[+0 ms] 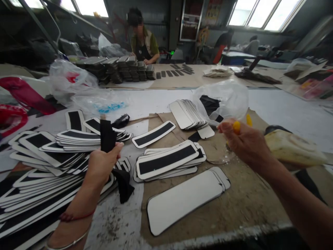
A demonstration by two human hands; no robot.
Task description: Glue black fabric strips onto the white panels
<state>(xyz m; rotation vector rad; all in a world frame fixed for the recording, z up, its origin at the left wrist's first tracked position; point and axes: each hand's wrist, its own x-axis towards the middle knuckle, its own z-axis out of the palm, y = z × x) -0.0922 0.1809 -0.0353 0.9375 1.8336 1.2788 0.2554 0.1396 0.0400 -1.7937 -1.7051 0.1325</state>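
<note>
My left hand (104, 161) is closed on black strips (107, 135), which stand up above the fingers and hang down below. Around it lie piles of white-edged pieces with black centres (49, 149). My right hand (239, 137) is raised at the right, its fingers closed round a yellow-handled tool (236, 127) whose working end cannot be made out. Between the hands, a stack of white-edged black pieces (166, 161) rests on brown paper, with a single curved piece (153, 134) behind it. Plain white pieces (186, 201) lie nearest the front edge.
A fanned stack of white pieces (186, 114) sits beside a clear plastic bag (223, 99). A yellowish container (293, 147) lies at the right near my forearm. Across the table, a person (143, 41) works behind stacks of dark pieces (125, 69).
</note>
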